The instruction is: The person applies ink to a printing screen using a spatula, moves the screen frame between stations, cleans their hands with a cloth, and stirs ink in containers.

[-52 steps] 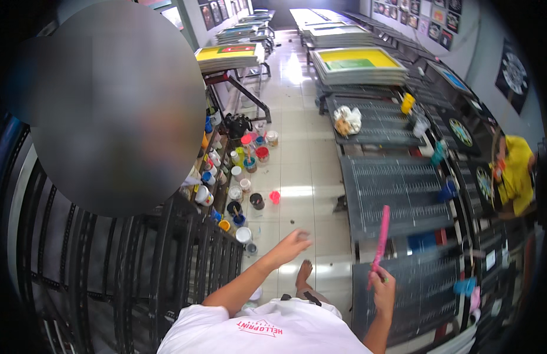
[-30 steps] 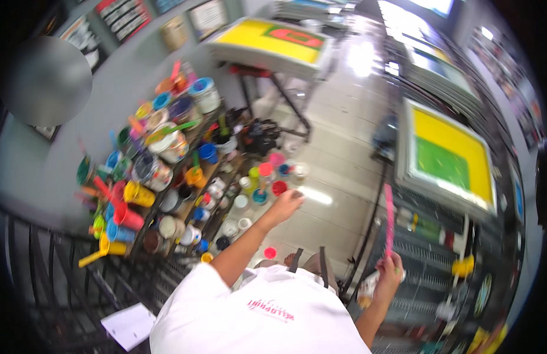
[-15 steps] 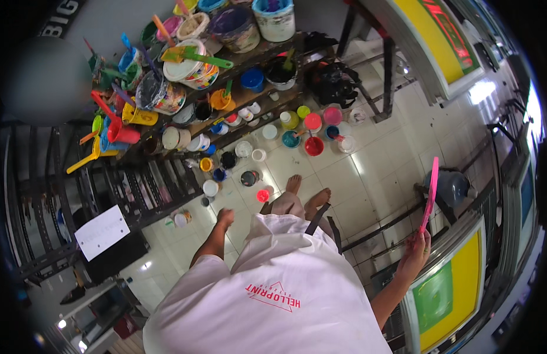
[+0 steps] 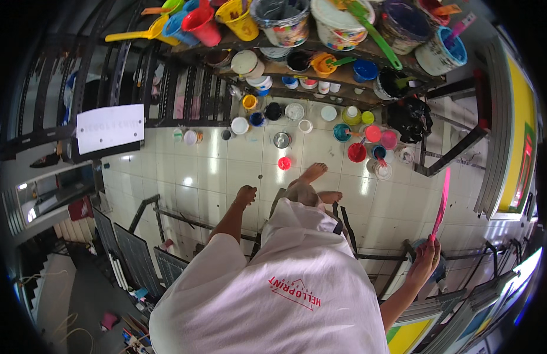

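A long, narrow pink stick (image 4: 443, 203), flat and glossy, points upward from my right hand (image 4: 425, 259). The fingers of that hand are closed round its lower end, out to the right of my body. My left hand (image 4: 246, 196) hangs at my left side above the tiles, its fingers loosely curled, with nothing seen in them. The closest thing to it is a small tub of bright red paint (image 4: 284, 163) on the floor. Beyond stand more paint tubs, among them a red one (image 4: 356, 153) and a teal one (image 4: 342, 132), both apart from my hands.
Ahead, a shelf (image 4: 226, 46) carries paint-smeared buckets and colourful scoops. A black plastic bag (image 4: 408, 120) lies at its right end beside a dark metal frame (image 4: 462, 154). Framed screens (image 4: 509, 141) lean at right. A white sheet (image 4: 110, 128) is fixed to the left rack.
My view and body have turned left, so the shelf and floor tubs sit farther right and higher. My feet have shifted. The pink stick stays in my right hand.
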A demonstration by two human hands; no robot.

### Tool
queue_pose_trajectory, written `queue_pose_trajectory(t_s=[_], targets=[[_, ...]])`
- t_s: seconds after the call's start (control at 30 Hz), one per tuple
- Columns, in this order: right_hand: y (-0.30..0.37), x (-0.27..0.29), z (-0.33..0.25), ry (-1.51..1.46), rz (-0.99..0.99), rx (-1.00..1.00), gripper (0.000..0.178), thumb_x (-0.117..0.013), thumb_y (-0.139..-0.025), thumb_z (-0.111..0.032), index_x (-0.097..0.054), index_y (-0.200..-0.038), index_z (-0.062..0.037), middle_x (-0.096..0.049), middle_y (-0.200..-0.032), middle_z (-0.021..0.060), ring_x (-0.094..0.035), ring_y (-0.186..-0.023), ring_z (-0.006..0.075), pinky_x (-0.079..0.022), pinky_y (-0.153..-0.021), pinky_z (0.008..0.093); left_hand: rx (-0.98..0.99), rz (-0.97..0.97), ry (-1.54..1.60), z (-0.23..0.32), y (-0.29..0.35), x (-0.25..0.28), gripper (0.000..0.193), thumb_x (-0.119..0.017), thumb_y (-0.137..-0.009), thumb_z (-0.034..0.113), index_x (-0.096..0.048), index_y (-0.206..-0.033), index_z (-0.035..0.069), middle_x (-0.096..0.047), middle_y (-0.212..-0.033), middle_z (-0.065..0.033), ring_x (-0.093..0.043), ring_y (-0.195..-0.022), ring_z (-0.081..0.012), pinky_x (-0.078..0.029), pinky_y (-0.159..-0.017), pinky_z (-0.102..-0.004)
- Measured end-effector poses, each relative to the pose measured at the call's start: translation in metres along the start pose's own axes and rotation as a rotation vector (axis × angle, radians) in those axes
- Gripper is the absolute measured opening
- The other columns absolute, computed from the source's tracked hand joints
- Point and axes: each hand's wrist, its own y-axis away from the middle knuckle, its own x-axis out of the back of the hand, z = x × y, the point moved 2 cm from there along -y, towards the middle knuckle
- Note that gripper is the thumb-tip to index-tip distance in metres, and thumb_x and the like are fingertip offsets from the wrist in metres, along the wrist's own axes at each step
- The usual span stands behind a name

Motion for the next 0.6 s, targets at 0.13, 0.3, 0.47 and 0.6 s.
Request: queue_pose_trajectory(t_s=[0.13, 0.3, 0.47, 0.6], targets=[[-0.006, -0.029, -0.017, 0.09, -0.012, -0.013, 0.015, -0.062, -0.094, -0.018, -0.064, -0.101, -0.0045, -0.052, -0.081, -0.0035, -0.049, -0.076, 0.0057, -0.04, -0.069, 0.0236, 0.06, -0.04, 0.076, -0.043, 0.008, -0.002, 0.041, -0.056, -0.094, 0.037, -0.059, -0.115, 0.002, -0.067, -0.098, -0.0126, -0.064, -0.078, -0.0246, -0.053, -0.07, -0.0447], [-0.016, -0.039, 0.0, 0.095, -0.118, 0.0, 0.017, -0.063, -0.093, -0.018, -0.064, -0.101, -0.0031, -0.052, -0.081, -0.0023, -0.049, -0.075, 0.0073, -0.041, -0.069, 0.0241, -0.041, 0.092, -0.048, -0.019, 0.016, 0.009, 0.023, -0.048, -0.1, 0.023, -0.065, -0.1, 0.006, -0.068, -0.087, -0.0104, -0.069, -0.072, -0.0219, -0.054, -0.059, -0.0383], [-0.032, -0.031, 0.079, -0.025, -0.041, -0.058, 0.026, -0.06, -0.095, -0.019, -0.063, -0.113, -0.0001, -0.058, -0.087, 0.0015, -0.055, -0.08, 0.0102, -0.045, -0.072, 0.0261, -0.756, 0.181, -0.314, 0.037, -0.006, 0.065, 0.015, -0.058, -0.09, 0.016, -0.059, -0.09, 0.001, -0.062, -0.088, -0.0099, -0.062, -0.08, -0.0271, -0.052, -0.071, -0.0387], [-0.017, -0.056, 0.13, -0.124, 0.039, -0.04, 0.027, -0.058, -0.096, -0.019, -0.061, -0.114, 0.0007, -0.06, -0.091, 0.0037, -0.058, -0.081, 0.0122, -0.048, -0.071, 0.0279, -0.659, 0.065, -0.12, 0.116, 0.005, 0.08, 0.024, -0.057, -0.096, 0.022, -0.06, -0.108, 0.002, -0.064, -0.09, -0.0054, -0.062, -0.081, -0.0136, -0.054, -0.068, -0.0291]])
